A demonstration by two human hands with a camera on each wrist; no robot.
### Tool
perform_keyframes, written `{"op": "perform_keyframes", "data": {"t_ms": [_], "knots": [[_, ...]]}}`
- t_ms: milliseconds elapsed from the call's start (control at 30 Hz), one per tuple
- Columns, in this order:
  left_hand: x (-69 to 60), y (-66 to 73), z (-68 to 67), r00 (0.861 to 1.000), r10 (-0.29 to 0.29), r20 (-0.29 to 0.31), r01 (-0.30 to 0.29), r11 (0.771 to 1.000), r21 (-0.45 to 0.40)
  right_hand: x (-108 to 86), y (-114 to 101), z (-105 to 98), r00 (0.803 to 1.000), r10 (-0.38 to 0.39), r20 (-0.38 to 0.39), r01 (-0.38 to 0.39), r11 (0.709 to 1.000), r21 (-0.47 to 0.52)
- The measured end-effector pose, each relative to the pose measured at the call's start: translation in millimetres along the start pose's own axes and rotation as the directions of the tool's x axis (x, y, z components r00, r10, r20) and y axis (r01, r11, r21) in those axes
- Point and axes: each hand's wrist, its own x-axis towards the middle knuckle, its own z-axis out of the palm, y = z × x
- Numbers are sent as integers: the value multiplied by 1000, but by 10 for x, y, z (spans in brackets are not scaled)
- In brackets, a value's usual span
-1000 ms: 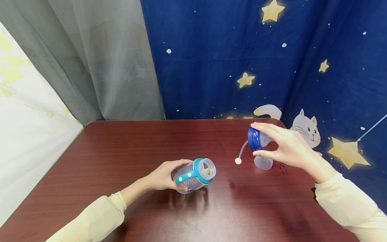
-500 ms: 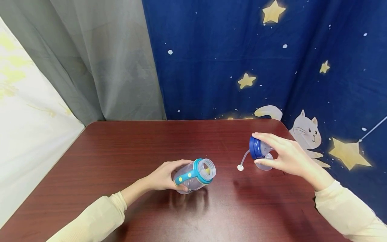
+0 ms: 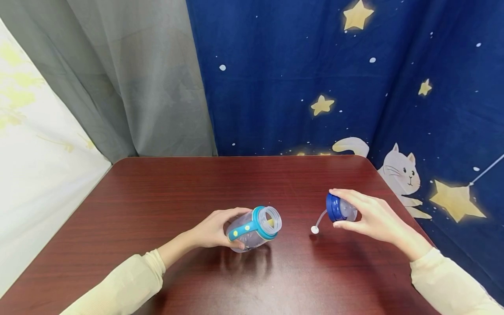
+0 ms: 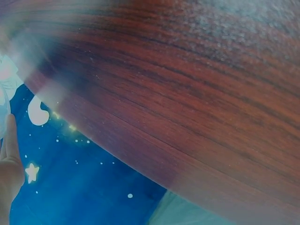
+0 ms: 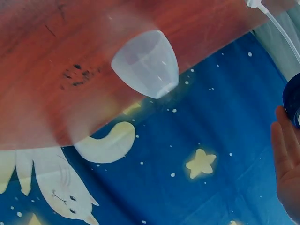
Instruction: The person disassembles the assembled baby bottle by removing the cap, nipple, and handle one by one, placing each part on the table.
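Note:
My left hand (image 3: 212, 229) grips a clear baby bottle (image 3: 252, 240) with a teal collar and a dotted teal handle. The bottle lies tilted over the table, its uncovered mouth facing right. Between thumb and fingers, my right hand (image 3: 374, 216) holds a blue bottle lid (image 3: 334, 208) on its side. A thin clear straw (image 3: 321, 217) hangs from the lid toward the bottle and ends in a white weight (image 3: 314, 229). The right wrist view shows a translucent dome-shaped cap (image 5: 147, 63) standing on the table. Only fingers of the left hand (image 4: 10, 154) appear in the left wrist view.
The dark red wooden table (image 3: 177, 183) reaches back to a grey curtain (image 3: 157, 87) and a blue star-patterned curtain (image 3: 275, 87). Dark specks (image 5: 77, 75) mark the table near the cap. A white cloth (image 3: 35, 144) hangs at the left.
My right hand has come down and nearer with the lid and straw, and the cap behind it is now largely covered in the head view. The left hand and bottle have stayed in place.

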Motion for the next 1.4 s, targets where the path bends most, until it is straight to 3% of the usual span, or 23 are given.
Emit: {"op": "perform_keyframes", "data": {"t_ms": [467, 800, 1167, 1400], "knots": [[-8, -3, -2, 1000, -18, -2, 18, 1000, 2, -239, 53, 77, 997, 58, 52, -59, 998, 18], [-9, 6, -10, 1000, -21, 1, 21, 1000, -2, -366, 82, 71, 982, 91, 165, -94, 995, 13], [-1, 1, 6, 1000, -13, 3, 13, 1000, 3, -456, 102, 124, 940, 101, 325, -103, 995, -12], [0, 11, 4, 1000, -15, 1, 15, 1000, 11, -513, 114, 181, 927, 79, 366, -78, 997, -18]]}}
